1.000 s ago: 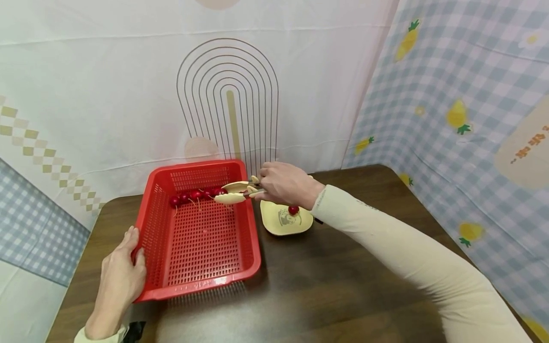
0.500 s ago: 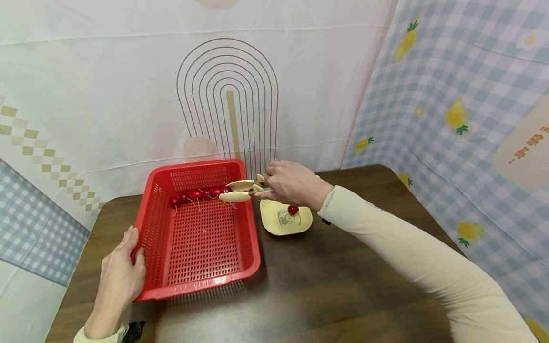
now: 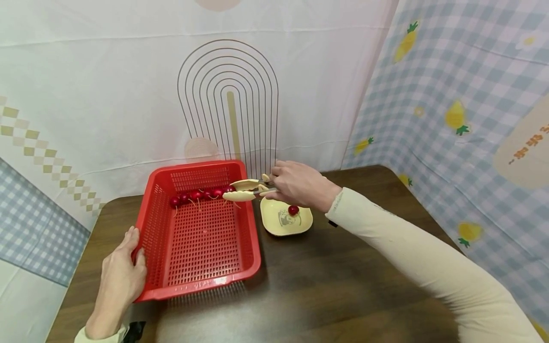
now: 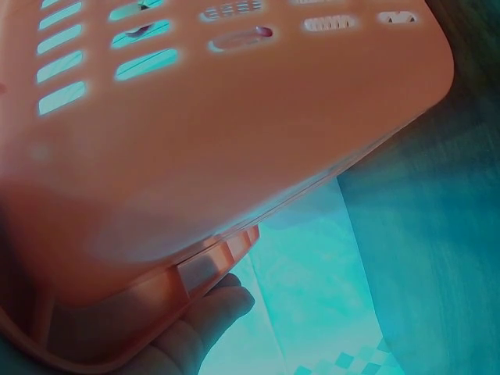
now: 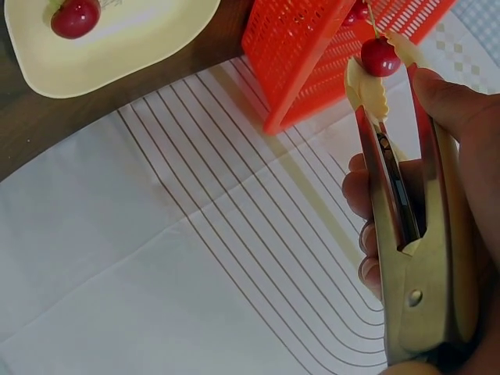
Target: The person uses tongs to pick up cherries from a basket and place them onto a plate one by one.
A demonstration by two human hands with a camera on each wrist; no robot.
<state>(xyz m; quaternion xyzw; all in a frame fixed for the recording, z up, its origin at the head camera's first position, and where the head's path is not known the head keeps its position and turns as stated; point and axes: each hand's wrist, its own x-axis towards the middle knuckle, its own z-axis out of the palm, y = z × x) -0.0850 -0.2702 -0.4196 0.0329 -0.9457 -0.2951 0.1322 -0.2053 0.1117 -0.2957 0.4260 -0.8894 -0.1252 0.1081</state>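
My left hand [image 3: 122,269] grips the left rim of the red plastic basket [image 3: 199,281]; in the left wrist view, fingers [image 4: 219,308] curl by the rim. A row of red cherries [image 3: 196,195] with stems lies along the back of the basket. My right hand [image 3: 302,185] holds cream-tipped metal tongs [image 5: 418,289] above the basket's right rim. Between the tong tips is a cherry [image 5: 380,57]; whether they pinch it I cannot tell. Close to the right hand, a pale yellow dish [image 3: 274,228] holds one cherry [image 3: 293,210].
Basket and dish stand side by side on a dark wooden table [image 3: 343,281]. Behind rises a white cloth [image 3: 107,95] with printed arches. A blue checked cloth [image 3: 484,157] with fruit prints hangs at the right.
My right hand and the tongs have drawn a little to the right, bringing a fifth cherry of the row into clearer sight. The left hand and basket stay put.
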